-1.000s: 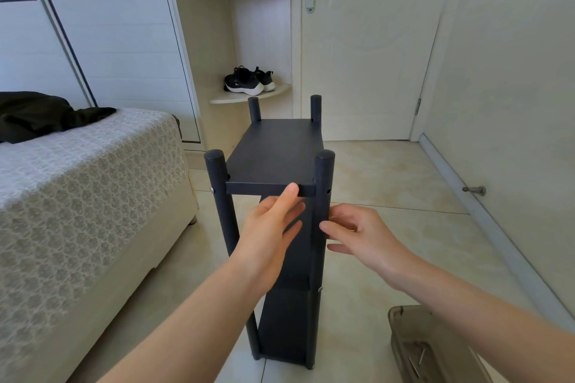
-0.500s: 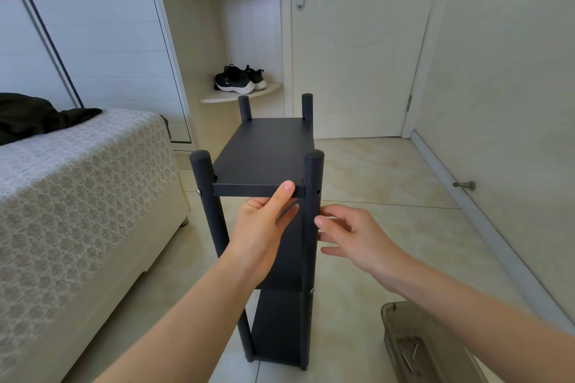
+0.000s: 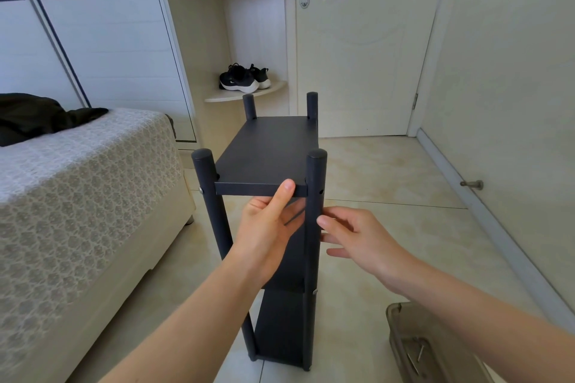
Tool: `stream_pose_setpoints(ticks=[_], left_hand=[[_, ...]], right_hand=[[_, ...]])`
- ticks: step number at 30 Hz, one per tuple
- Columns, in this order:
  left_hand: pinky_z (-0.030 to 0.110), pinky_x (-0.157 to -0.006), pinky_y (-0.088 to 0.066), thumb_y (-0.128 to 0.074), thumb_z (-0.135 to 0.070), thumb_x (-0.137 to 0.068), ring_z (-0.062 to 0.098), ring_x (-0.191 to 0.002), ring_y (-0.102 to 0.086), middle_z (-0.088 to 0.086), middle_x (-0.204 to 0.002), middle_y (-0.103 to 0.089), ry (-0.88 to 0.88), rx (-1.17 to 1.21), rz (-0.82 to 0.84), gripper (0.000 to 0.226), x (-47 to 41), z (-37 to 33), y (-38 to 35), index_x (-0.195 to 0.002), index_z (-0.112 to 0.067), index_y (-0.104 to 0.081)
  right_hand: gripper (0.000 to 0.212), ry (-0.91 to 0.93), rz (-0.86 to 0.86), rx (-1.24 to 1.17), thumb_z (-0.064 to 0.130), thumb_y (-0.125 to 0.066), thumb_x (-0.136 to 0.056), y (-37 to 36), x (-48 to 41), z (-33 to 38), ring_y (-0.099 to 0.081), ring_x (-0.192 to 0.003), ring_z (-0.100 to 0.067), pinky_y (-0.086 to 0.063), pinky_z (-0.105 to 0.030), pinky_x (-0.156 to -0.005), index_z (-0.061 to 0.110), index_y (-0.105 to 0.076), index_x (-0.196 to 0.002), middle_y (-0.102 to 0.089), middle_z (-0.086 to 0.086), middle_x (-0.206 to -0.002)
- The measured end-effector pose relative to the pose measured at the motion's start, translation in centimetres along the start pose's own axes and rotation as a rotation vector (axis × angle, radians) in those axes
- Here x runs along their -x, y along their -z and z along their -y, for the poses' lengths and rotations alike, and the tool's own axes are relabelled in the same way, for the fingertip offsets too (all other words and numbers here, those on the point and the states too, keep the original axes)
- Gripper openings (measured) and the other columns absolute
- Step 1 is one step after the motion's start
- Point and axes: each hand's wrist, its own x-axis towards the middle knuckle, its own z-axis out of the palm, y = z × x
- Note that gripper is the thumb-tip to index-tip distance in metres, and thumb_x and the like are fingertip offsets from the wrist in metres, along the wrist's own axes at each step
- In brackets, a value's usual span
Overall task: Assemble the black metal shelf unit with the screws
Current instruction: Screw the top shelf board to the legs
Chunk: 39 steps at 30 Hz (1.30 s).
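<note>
The black metal shelf unit (image 3: 267, 152) stands upright on the tiled floor in front of me, with four round posts and several shelves. My left hand (image 3: 267, 227) grips the front edge of the top shelf, thumb on the edge and fingers underneath. My right hand (image 3: 357, 236) is beside the right front post (image 3: 315, 171), fingers stretched out and fingertips touching the post just below the top shelf. No screw shows in that hand. A hole (image 3: 321, 192) on that post is empty. The left front post carries a silver screw head (image 3: 201, 190).
A bed with a patterned cover (image 3: 77, 196) stands close on the left. A tinted plastic box (image 3: 413, 348) holding loose screws sits on the floor at the lower right. A door stop (image 3: 473, 185) juts from the right wall. Corner shelves with shoes (image 3: 242, 79) and a shut door (image 3: 357, 40) lie behind.
My right hand's fingers have spread out from a pinched pose at the right front post. My left hand keeps its hold on the top shelf edge. The view shifted slightly.
</note>
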Motion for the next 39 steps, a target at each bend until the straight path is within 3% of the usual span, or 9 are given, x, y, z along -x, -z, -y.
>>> stream_pose_setpoints(ticks=[8,13,22,31,35,39], left_hand=[[0.039,-0.087,-0.054,-0.073,-0.039,-0.077,0.027,-0.108,-0.073,0.005,-0.102,-0.078,-0.003,-0.013,-0.022,0.016,0.05,-0.12,-0.29,-0.065,-0.029,-0.074],[0.029,-0.081,-0.059,-0.072,-0.034,-0.081,0.025,-0.102,-0.074,0.002,-0.09,-0.078,-0.027,0.02,-0.026,0.021,0.25,-0.19,-0.52,-0.061,-0.028,-0.074],[0.03,-0.082,-0.06,-0.073,-0.034,-0.079,0.03,-0.108,-0.072,0.01,-0.105,-0.077,-0.013,0.094,-0.015,0.014,0.51,-0.3,-0.69,-0.071,-0.023,-0.078],[0.025,-0.074,-0.06,-0.072,-0.033,-0.079,0.024,-0.102,-0.074,0.003,-0.093,-0.077,-0.017,0.005,-0.048,0.02,0.56,-0.07,-0.47,-0.061,-0.025,-0.072],[0.029,-0.08,-0.06,-0.071,-0.03,-0.081,0.026,-0.106,-0.073,0.004,-0.099,-0.078,-0.047,-0.019,-0.008,0.01,0.56,-0.02,-0.39,-0.074,-0.026,-0.078],[0.037,-0.088,-0.058,-0.074,-0.03,-0.078,0.028,-0.106,-0.073,0.008,-0.101,-0.076,-0.015,-0.024,-0.05,0.014,0.14,0.06,-0.04,-0.076,-0.017,-0.072]], right_hand=[[0.031,-0.015,-0.021,0.045,0.032,-0.053,-0.1,0.13,-0.14,-0.16,-0.066,-0.108,-0.013,-0.056,-0.038,-0.094,0.017,-0.061,-0.127,-0.067,0.002,-0.116],[0.02,-0.022,-0.021,0.032,0.034,-0.056,-0.098,0.2,-0.13,-0.32,-0.068,-0.102,-0.011,-0.058,-0.036,-0.09,0.022,-0.063,-0.114,-0.068,0.004,-0.11],[0.016,-0.032,-0.003,0.023,0.035,-0.056,-0.098,0.14,0.17,-0.24,-0.068,-0.102,-0.01,-0.059,-0.036,-0.088,0.022,-0.061,-0.105,-0.068,0.003,-0.109],[0.017,-0.065,-0.012,-0.016,0.035,-0.058,-0.097,0.18,0.41,-0.01,-0.069,-0.102,-0.012,-0.058,-0.038,-0.091,0.02,-0.062,-0.105,-0.068,0.001,-0.109],[0.019,-0.087,-0.032,-0.05,0.035,-0.061,-0.096,0.03,0.49,-0.12,-0.069,-0.101,-0.012,-0.058,-0.039,-0.091,0.018,-0.063,-0.103,-0.069,0.0,-0.107],[0.022,-0.089,-0.018,-0.051,0.036,-0.063,-0.095,0.24,0.23,0.05,-0.071,-0.098,-0.013,-0.057,-0.037,-0.092,0.016,-0.065,-0.103,-0.071,-0.002,-0.107]])
